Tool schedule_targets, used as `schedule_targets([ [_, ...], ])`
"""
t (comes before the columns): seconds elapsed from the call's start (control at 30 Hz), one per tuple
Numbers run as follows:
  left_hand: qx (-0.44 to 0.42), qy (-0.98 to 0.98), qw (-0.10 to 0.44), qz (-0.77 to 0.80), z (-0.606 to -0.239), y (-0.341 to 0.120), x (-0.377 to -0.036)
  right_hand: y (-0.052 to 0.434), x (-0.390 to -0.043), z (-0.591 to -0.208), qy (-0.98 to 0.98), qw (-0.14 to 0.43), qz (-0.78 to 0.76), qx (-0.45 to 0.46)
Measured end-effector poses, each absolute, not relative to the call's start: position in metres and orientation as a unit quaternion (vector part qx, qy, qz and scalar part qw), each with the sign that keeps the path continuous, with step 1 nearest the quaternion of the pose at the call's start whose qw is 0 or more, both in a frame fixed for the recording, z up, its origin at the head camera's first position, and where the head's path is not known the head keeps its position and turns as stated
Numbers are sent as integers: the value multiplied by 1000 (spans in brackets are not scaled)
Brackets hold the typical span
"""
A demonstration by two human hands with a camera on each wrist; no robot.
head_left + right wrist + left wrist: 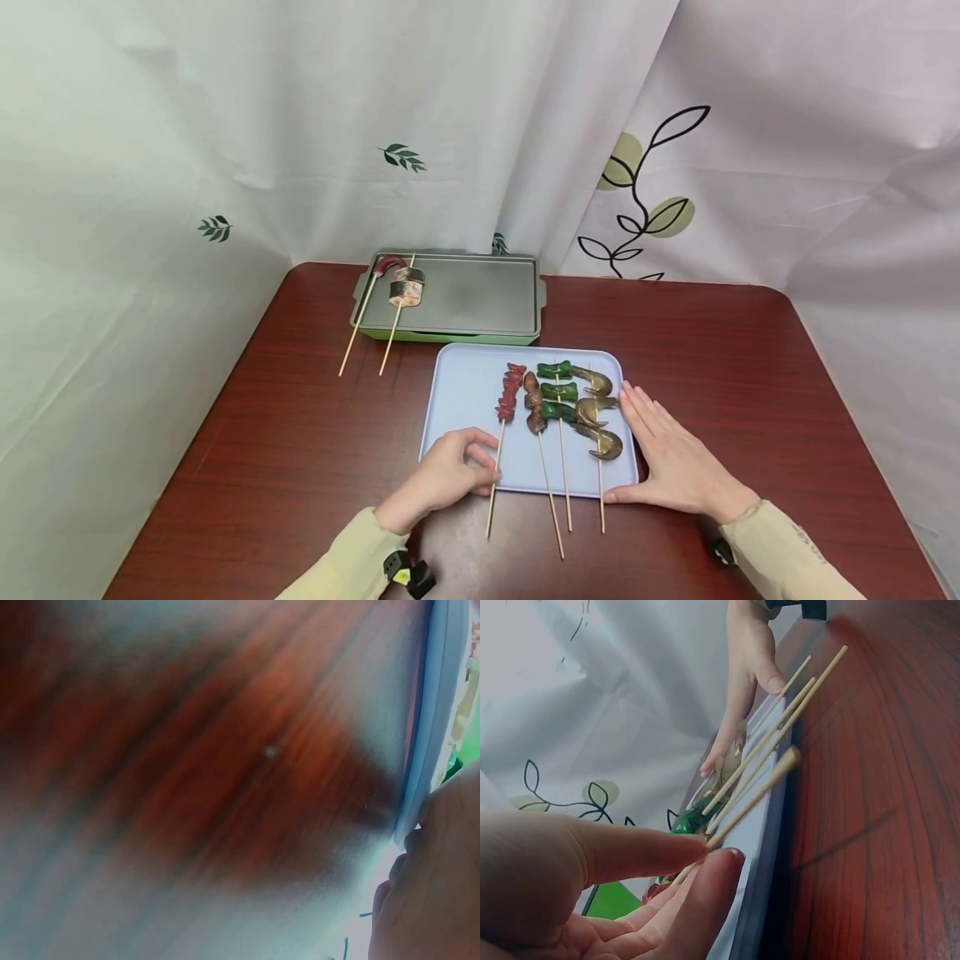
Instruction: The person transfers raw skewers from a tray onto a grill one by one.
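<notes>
My left hand [456, 468] is at the near left of a pale blue tray [465, 375]. Its thumb and forefinger pinch the stick of the skewer of red meat pieces [510, 392], as the left wrist view shows close up. To the right on the tray lie a skewer of brown pieces [533, 402], a skewer of green pepper pieces [558, 391] and a skewer of grey-brown shrimp [596, 411]. Their sticks reach past the tray's near edge. My right hand [678, 458] rests along the tray's right edge, fingers straight and thumb near the corner.
Behind the tray stands a grey griddle [480, 296] with a green base. On its left lie a dark red curled skewer [387, 264] and a skewer with a thick dark-and-pale piece [407, 287], sticks overhanging the front. The wooden table [300, 417] meets white curtains at the back.
</notes>
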State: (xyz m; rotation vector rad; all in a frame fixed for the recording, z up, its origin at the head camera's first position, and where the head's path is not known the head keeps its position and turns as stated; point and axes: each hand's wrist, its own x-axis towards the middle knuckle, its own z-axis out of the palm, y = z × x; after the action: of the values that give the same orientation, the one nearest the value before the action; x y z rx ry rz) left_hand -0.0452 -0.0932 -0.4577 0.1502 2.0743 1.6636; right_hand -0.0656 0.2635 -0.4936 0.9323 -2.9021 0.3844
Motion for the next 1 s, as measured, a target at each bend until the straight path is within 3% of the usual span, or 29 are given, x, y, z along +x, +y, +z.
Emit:
schedule_targets([
  [0.4,23,705,273,655,-461,-97,-49,263,-65,-494,-944,38,125,304],
  [1.0,54,748,214,626,-434,-117,-53,263,-66,-495,-946,30,123,299],
])
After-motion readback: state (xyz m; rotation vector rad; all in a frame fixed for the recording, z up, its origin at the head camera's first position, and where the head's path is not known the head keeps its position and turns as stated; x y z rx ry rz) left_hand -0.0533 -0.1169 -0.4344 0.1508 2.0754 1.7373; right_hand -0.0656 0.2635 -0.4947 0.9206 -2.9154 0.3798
